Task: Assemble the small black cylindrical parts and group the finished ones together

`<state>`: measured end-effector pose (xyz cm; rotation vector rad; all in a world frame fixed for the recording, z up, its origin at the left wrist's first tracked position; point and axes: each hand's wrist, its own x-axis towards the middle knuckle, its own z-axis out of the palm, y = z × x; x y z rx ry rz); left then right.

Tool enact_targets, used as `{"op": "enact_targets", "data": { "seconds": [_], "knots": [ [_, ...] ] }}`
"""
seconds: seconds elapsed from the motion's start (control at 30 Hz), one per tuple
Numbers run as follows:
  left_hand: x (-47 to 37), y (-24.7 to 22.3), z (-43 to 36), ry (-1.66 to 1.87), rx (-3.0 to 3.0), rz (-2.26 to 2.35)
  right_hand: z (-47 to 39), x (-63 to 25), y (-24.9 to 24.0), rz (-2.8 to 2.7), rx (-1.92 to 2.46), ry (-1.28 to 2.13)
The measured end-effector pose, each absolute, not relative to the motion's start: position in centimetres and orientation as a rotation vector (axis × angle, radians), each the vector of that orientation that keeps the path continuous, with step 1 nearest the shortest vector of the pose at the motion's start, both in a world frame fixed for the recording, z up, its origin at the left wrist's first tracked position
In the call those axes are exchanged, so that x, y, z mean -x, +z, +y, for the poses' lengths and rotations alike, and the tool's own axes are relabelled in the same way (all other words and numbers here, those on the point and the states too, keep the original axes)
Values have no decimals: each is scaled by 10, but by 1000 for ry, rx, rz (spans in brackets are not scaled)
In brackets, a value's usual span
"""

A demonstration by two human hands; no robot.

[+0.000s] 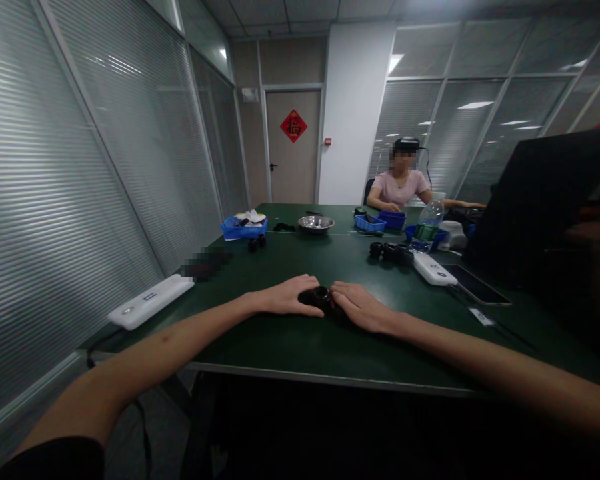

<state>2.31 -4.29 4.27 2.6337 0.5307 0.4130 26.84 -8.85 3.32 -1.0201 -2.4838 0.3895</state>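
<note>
A small black object point(321, 293) with a round opening on top rests on the green table point(280, 347) near its front edge. My left hand point(293, 296) curves round its left side, the thumb in front and the fingers behind. From the right, my right hand point(361, 306) lies close against a black part, its fingertips beside the round opening. What is under the right palm is hidden. Several black round pieces point(391, 252) stand together farther back on the right, and two smaller ones point(257, 243) are at the back left.
Farther back are a blue basket point(244, 231), a metal bowl point(315, 225) and another blue basket point(370, 223). A bottle point(427, 227), white power bank point(434, 269) and phone point(475, 285) are right; another white device point(153, 301) is left. A seated person point(401, 187) is across.
</note>
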Motion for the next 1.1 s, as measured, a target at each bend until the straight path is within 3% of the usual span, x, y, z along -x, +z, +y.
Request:
{"op": "enact_targets", "data": {
  "seconds": [1.1],
  "knots": [
    [-23,43,-44,422,-2632,517,-90,-265,34,-2446,1050,395]
  ]
}}
